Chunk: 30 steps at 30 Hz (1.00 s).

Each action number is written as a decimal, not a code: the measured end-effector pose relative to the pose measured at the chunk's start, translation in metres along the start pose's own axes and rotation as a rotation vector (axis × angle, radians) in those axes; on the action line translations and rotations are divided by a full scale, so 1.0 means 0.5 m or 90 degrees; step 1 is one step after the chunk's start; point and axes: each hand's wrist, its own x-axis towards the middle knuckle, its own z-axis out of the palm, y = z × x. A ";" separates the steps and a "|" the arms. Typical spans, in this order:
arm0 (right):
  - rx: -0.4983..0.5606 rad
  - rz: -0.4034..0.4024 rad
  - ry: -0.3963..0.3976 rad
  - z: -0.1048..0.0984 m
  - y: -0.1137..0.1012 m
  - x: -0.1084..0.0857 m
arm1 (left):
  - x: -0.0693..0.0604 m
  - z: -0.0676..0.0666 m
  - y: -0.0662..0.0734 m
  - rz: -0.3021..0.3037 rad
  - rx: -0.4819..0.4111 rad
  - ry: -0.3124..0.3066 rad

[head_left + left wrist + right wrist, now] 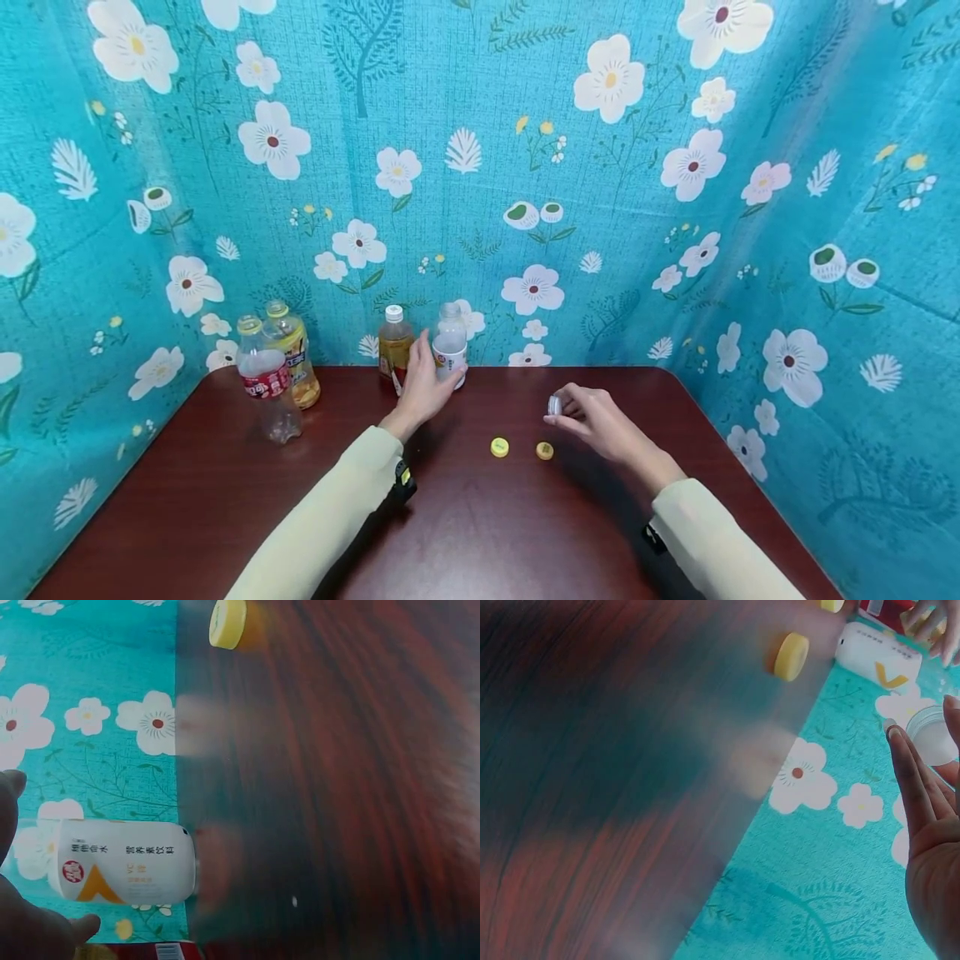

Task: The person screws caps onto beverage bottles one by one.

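Observation:
My right hand [600,421] pinches a white bottle cap [554,405] between fingers and thumb, above the table; the right wrist view shows the cap [934,738] large. My left hand [426,387] is beside a clear bottle with a white label [450,357], its thumb and fingers spread apart. That bottle's neck has no cap. In the left wrist view the bottle's label [127,861] lies between my thumb and a finger; whether they touch it I cannot tell. Just left stands a brown drink bottle [395,342] with a white cap, partly behind my hand.
Two yellow caps, one on the left [499,447] and one on the right [544,451], lie mid-table. At the left stand an uncapped red-label bottle [266,383] and a yellow-label bottle [298,354]. A floral curtain [487,208] hangs behind the table [480,533].

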 end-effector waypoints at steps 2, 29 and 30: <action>0.011 -0.002 0.006 0.000 -0.007 -0.002 | 0.008 0.012 -0.001 -0.016 -0.013 -0.009; 0.071 -0.096 0.038 0.014 -0.078 0.019 | 0.086 0.054 -0.007 -0.096 0.012 0.008; 0.069 -0.097 0.040 0.015 -0.080 0.019 | 0.086 0.054 -0.008 -0.093 0.016 0.008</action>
